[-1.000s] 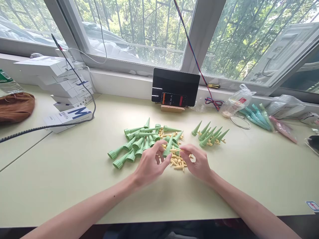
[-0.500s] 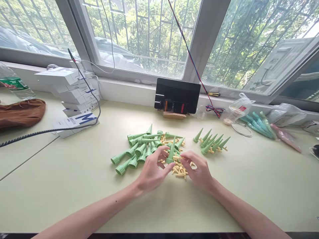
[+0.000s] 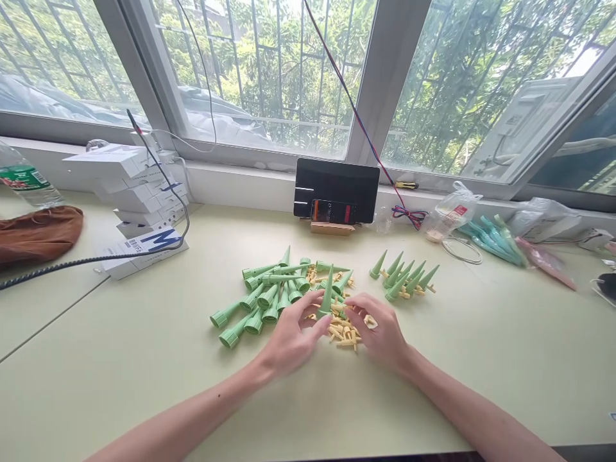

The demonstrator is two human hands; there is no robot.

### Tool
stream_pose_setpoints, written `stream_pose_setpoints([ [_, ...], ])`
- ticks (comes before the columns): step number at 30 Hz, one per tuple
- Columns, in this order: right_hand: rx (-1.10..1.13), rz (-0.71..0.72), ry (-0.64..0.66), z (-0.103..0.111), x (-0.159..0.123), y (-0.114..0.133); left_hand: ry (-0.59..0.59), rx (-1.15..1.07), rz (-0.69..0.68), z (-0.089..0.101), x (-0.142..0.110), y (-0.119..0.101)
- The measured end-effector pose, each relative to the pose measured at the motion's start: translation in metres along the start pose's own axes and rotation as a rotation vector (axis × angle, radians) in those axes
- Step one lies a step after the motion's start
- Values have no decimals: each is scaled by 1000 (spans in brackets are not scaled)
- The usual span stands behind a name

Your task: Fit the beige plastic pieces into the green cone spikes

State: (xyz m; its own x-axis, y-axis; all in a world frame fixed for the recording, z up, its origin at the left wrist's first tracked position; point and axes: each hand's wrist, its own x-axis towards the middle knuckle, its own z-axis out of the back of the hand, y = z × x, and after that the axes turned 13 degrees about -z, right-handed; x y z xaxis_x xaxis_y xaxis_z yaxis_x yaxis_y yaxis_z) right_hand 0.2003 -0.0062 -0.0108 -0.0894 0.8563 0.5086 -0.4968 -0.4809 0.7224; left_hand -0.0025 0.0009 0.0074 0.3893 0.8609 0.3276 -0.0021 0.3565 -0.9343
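Observation:
My left hand (image 3: pixel 292 339) is closed around the base of a green plastic watering spike (image 3: pixel 328 290), which points upward. My right hand (image 3: pixel 379 326) pinches a small yellow valve (image 3: pixel 339 307) close beside that spike's lower end; whether the two touch, I cannot tell. Below and between the hands lies a heap of loose yellow valves (image 3: pixel 347 335). Left of it is a pile of green spikes (image 3: pixel 253 298), mostly lying on their sides with the wide hollow ends toward me. Over to the right, several green spikes (image 3: pixel 403 277) stand grouped, with yellow pieces sticking out near their bases.
At the back a black tablet (image 3: pixel 337 179) leans on a cardboard stand with a phone before it. White boxes (image 3: pixel 144 192), a black cable (image 3: pixel 96 258), a brown cloth (image 3: pixel 41 234) and a bottle (image 3: pixel 26 176) occupy the left. Plastic bags (image 3: pixel 452 212) lie back right.
The whole view has shifted slightly. Both hands keep nearly the same pose, the left on the upright spike and the right on the yellow valve. The piles look unchanged.

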Motion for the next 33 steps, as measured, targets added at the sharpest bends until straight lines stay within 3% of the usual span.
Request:
stream_pose_setpoints([
  [6,22,-28,1,0,2,-2,64,-21,5,1,1,2],
  [33,63,-29,84,1,1,-6,75,109,19,0,0,-3],
])
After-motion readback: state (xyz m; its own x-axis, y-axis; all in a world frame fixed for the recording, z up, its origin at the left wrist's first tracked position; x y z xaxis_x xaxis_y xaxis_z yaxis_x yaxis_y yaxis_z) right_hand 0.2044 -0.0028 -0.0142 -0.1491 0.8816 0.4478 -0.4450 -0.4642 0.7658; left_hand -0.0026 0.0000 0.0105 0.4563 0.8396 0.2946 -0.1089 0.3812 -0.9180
